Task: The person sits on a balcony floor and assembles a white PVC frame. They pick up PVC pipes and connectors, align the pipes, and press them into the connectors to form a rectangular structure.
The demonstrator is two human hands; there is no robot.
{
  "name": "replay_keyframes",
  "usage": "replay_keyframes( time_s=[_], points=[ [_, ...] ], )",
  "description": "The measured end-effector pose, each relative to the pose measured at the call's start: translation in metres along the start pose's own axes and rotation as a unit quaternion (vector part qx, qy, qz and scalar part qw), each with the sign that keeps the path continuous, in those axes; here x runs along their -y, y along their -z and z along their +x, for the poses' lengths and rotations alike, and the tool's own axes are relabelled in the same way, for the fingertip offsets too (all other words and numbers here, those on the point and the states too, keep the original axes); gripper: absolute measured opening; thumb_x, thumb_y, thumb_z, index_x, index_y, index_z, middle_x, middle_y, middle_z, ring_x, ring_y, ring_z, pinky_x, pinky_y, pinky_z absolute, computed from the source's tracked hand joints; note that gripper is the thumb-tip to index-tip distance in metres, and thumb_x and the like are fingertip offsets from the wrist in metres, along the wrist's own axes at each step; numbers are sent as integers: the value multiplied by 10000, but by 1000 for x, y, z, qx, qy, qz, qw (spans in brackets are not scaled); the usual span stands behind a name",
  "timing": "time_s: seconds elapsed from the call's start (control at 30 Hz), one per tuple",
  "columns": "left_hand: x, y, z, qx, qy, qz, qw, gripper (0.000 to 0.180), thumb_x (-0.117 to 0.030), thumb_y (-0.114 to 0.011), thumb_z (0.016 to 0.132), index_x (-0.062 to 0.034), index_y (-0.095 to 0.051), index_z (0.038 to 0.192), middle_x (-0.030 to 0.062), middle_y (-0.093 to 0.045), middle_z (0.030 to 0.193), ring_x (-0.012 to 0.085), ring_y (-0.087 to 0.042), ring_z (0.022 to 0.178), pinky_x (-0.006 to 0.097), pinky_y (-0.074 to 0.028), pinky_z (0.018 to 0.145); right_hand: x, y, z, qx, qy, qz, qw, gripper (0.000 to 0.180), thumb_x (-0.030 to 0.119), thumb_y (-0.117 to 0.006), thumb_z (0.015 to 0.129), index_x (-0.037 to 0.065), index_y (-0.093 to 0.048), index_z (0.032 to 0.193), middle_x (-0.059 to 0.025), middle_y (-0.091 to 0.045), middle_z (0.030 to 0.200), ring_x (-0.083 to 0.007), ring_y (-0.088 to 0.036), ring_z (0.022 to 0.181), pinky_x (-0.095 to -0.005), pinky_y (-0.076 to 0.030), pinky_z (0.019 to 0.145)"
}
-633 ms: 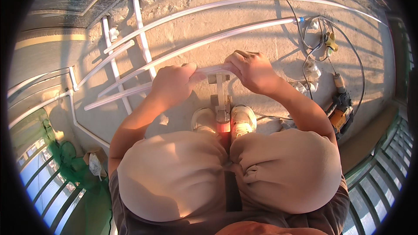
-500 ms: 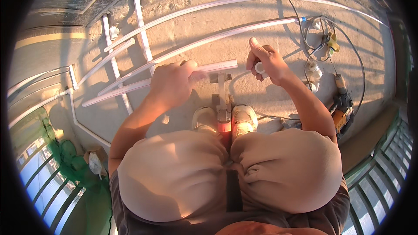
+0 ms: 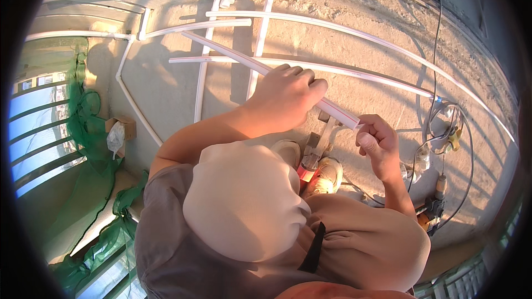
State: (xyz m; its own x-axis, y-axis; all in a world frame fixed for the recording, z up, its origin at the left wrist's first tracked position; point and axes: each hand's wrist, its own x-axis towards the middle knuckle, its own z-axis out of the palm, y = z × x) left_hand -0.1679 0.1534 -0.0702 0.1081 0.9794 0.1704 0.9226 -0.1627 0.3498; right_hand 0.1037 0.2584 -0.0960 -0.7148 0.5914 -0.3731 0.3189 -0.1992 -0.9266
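Note:
My left hand (image 3: 288,97) is wrapped around a white plastic pipe (image 3: 338,113) with a red stripe. The pipe slants from the upper left down to its cut end near my right hand. My right hand (image 3: 379,144) is closed, its thumb and fingers curled just beside that end. A small white round fitting was in it half a second ago; now the fingers hide most of what they hold. Below the pipe, between my shoes, stands a red-bodied tool (image 3: 305,174) with a metal head, partly covered by the pipe and my legs.
More white pipes (image 3: 332,70) lie across the concrete floor (image 3: 354,36). At right are a tangled grey cable (image 3: 471,155), a yellow-handled valve (image 3: 455,139), clear bags and an orange-black power tool (image 3: 426,221). Green netting (image 3: 86,105) and a cardboard box (image 3: 127,126) stand at left.
My view has swung to the left. The held pipe now slants down to the right, and my right hand has come up to its end; before, they were apart.

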Motion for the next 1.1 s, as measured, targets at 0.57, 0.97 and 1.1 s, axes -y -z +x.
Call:
replay_keyframes(
  time_s=[0.57, 0.97, 1.1],
  points=[
    [49, 38, -100, -285, 162, -35, 944, 221, 33, -733, 750, -69, -673, 936, 70, -660, 857, 308, -621, 841, 408, -471, 794, -47, 26, -8, -50, -116, 206, 970, 376, 54, -664, 981, -33, -601, 1342, -118, -715, 1093, -189, -709, 963, -322, -592, 830],
    [53, 73, -78, 197, 253, -247, 914, 224, -42, -758, 833, -21, -684, 1043, 132, -727, 958, 356, -688, 928, 429, -538, 821, -80, 18, -35, -69, -169, 286, 941, 415, 126, -652, 1021, -30, -540, 1389, -151, -713, 1034, -163, -638, 675, -275, -518, 611],
    [58, 68, -78, 123, 221, -267, 930, 198, -43, -745, 873, -26, -695, 1063, 131, -754, 994, 334, -716, 929, 421, -550, 832, -82, 15, -36, -63, -150, 253, 954, 405, 94, -692, 996, -48, -586, 1360, -151, -721, 1112, -155, -663, 782, -291, -550, 734]
  ],
)
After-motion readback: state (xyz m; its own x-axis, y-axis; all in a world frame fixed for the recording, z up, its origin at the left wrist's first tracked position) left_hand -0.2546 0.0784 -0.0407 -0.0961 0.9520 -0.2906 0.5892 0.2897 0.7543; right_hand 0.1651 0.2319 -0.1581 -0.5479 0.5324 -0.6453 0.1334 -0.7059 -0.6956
